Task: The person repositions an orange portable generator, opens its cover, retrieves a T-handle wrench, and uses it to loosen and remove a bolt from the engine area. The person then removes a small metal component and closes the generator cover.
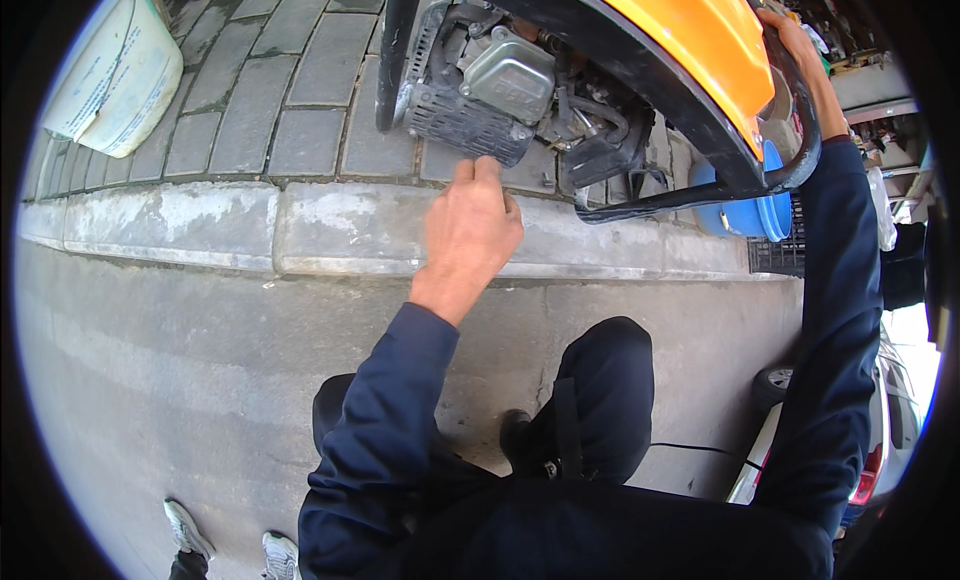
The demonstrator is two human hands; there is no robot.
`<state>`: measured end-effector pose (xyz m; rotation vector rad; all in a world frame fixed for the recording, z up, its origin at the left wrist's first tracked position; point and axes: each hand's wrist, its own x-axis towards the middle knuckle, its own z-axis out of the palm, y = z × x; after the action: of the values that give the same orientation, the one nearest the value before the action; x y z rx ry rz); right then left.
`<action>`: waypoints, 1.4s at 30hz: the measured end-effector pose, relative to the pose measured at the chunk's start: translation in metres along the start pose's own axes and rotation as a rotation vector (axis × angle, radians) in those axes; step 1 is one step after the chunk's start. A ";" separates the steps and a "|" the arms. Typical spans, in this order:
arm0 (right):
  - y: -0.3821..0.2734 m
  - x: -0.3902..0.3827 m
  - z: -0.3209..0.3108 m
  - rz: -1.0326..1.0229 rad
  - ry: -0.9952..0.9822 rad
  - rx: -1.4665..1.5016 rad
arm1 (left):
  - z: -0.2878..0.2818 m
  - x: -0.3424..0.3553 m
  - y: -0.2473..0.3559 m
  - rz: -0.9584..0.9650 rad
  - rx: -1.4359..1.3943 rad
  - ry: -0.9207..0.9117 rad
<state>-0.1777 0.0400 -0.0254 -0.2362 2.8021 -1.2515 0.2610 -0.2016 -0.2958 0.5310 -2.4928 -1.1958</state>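
Engine (508,78) lies just beyond curled left hand (468,225); whether it pinches anything, I cannot tell.

The frame (655,72) is black, the cover (690,25) bright orange, the engine (460,122) grey, its cap (510,78) silvery; one bucket (125,75) is white (with blue markings), the second bucket (738,218) blue.

The left grip (468,225) reaches forward, fingers (487,172) bunched; the right grip (797,46) stretches farther out.
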 end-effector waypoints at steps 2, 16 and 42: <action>0.000 0.001 -0.001 0.002 0.000 0.003 | -0.001 0.000 -0.001 0.002 -0.004 -0.004; -0.005 -0.013 0.002 0.005 -0.003 0.069 | -0.004 0.003 -0.009 0.015 -0.031 0.070; 0.005 -0.241 0.058 -0.078 0.169 0.612 | -0.086 0.113 -0.034 0.207 -0.433 0.312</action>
<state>0.0660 0.0406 -0.0693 -0.2069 2.3861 -2.1483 0.2059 -0.3314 -0.2571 0.3054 -1.9029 -1.3928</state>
